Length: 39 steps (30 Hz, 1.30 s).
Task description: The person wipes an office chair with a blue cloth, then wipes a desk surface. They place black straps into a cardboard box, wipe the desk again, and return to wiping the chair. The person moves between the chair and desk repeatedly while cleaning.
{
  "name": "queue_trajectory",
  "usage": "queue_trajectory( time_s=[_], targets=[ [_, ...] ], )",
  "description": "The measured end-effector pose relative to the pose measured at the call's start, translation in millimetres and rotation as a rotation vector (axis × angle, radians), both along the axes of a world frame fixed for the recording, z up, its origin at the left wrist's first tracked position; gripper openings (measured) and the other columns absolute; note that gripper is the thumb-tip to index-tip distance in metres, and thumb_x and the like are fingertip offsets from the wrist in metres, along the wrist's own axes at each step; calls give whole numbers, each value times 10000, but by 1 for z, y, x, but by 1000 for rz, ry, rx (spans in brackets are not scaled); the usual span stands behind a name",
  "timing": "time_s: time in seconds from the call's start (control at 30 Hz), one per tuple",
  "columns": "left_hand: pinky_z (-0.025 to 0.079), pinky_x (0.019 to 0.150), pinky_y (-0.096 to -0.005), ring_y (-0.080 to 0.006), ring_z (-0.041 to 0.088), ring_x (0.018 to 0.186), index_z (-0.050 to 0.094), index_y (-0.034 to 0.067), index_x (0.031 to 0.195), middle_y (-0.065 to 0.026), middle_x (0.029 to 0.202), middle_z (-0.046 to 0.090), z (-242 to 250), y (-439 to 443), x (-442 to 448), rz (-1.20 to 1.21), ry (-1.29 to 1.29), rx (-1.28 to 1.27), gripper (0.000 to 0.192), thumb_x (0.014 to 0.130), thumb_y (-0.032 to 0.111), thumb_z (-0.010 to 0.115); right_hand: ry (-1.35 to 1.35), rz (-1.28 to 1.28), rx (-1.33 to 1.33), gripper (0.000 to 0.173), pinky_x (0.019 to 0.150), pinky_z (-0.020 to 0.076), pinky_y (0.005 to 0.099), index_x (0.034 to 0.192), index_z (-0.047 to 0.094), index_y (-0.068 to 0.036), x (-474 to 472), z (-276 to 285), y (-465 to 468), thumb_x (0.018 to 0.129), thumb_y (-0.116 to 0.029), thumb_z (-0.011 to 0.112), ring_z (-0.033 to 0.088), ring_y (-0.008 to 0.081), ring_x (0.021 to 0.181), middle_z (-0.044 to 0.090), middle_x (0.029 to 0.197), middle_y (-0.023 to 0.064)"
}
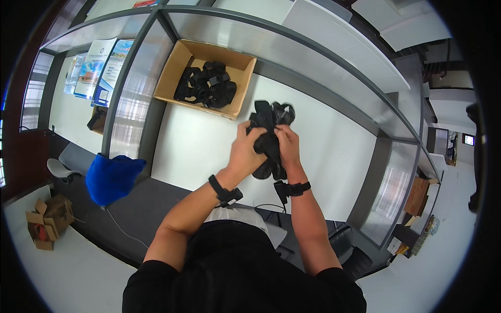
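Observation:
Both hands hold a bundle of black straps and padded pieces [268, 146] over the white desk [195, 141]. My left hand [246, 150] grips its left side, thumb and fingers pressed into the material. On the right side, my right hand [289, 144] pinches the bundle near a strap. Shiny black material sticks out at its upper right. What exactly the bundle is cannot be made out. Beyond my hands stands an open cardboard box [244, 86], with similar black strapped gear [207, 86] and a small grey camera-like device [219, 79] inside.
Grey-framed translucent partitions [274, 37] border the desk. Past the left one are printed brochures [96, 70]. Blue cloth [111, 178] hangs at the desk's left. An opened carton [51, 223] sits on the floor at far left, and a black chair [348, 250] stands near my right elbow.

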State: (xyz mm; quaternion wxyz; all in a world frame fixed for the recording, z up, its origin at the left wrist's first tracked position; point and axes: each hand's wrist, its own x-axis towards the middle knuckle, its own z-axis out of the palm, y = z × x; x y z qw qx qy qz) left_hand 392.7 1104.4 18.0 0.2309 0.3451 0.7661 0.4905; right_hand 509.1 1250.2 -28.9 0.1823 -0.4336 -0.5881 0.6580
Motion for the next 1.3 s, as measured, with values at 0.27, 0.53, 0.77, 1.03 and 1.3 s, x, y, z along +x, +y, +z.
queue_trajectory(
  time_s=[0.27,0.53,0.77,1.03,1.3],
  targets=[
    [551,1135,-477,-455,589,1411,675,155,1411,-240,1564,501,47,-13,-182,150,280,-161,771,702,118,975,46,124,366,523,1058,536,359,1360,720,54,-166,49,-11,1044,-358,790,708,231,1153,782,1207,126],
    [464,1242,-478,-413,531,1532,393,139,1728,-284,1692,466,-3,-35,-216,-20,-15,-264,1042,872,367,941,283,-207,-39,608,987,595,337,1522,574,21,-134,51,-25,932,58,715,732,220,1112,723,1298,107],
    [470,1215,-404,-344,615,1439,356,-82,1668,-252,1519,630,10,-51,-111,-442,-492,-151,1127,815,305,982,756,-268,-429,632,1170,539,441,1495,553,22,-95,68,-62,866,4,609,684,289,1265,673,1413,137],
    [607,941,-537,-445,748,1060,777,48,1165,-207,1095,779,22,-94,-147,-335,367,-530,299,882,119,714,54,-740,-58,338,865,588,306,1186,644,-46,-14,82,-30,917,-31,847,701,177,1059,717,1130,75],
    [603,862,-542,-427,763,955,700,64,1162,-198,988,776,77,-102,-106,-538,685,-504,284,897,-13,633,-48,695,1246,1104,1352,273,587,1749,322,-101,-34,130,-113,849,-363,904,506,347,1535,573,1609,182]
  ],
)
